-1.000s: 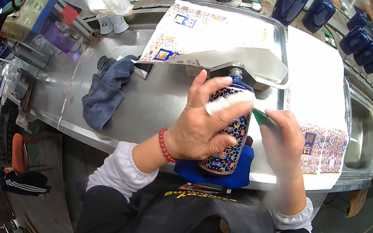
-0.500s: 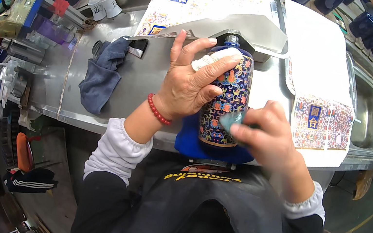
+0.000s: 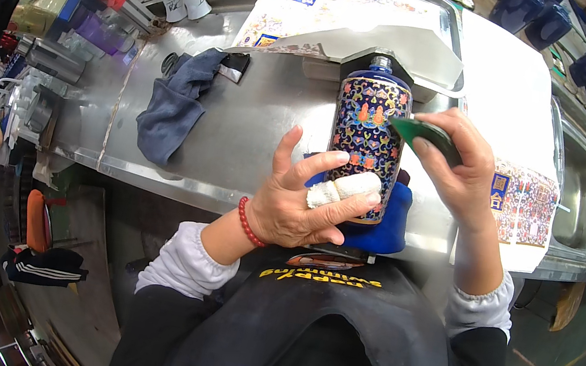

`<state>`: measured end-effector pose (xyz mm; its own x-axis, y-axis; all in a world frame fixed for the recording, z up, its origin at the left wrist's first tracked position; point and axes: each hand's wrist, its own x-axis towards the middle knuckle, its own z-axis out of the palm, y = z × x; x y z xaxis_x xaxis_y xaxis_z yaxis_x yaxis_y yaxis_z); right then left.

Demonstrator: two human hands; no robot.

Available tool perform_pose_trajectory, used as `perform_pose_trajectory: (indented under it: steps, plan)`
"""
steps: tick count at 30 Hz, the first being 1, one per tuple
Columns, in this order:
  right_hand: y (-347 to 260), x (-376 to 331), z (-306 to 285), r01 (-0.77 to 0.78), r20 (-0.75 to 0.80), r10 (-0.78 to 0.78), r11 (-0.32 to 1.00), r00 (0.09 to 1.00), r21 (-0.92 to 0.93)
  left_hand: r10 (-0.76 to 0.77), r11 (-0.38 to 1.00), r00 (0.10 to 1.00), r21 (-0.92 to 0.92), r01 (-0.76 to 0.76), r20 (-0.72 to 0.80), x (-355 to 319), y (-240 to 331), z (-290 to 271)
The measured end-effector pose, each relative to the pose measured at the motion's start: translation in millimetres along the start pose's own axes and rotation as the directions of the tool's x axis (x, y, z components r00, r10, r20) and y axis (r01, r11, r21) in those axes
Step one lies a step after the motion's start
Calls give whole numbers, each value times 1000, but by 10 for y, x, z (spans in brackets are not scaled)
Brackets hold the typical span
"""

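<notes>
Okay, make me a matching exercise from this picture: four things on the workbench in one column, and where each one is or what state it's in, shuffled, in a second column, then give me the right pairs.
Things:
1. patterned vase
2. green scraper
3. grey cloth
4. blue pad

Places or states:
A. lies crumpled on the metal bench, left of both hands
B. pinched in the right hand, its edge against the vase's side
C. lies at the bench's near edge, under the vase's lower end
D. steadied by the left hand, which has a bandaged finger

Pairs: 1-D, 2-B, 3-A, 4-C
</notes>
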<state>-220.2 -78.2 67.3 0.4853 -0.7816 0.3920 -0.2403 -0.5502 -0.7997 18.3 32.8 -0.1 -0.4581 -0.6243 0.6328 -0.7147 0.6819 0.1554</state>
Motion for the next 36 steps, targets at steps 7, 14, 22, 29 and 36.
perform_pose_trajectory:
  steps: [7,14,22,29,36]
  plan:
    - [-24,58,-24,183,274,-176,983,946,0,-44,998,995,-41,40,-85,-24,149,-8]
    - [165,-141,-39,1,-19,-2,999,1000,-48,-152,983,988,102,153,-22,241,-59,-33]
    - [169,-234,-49,-50,-4,50,999,999,-4,-224,973,973,53,226,-48,289,-95,-3]
    - [-87,70,123,448,102,-444,816,890,-364,-316,948,942,-6,317,-109,227,-206,20]
    - [-45,-53,-3,74,-67,-96,959,993,-274,-210,976,974,-66,205,-82,265,-145,-21]
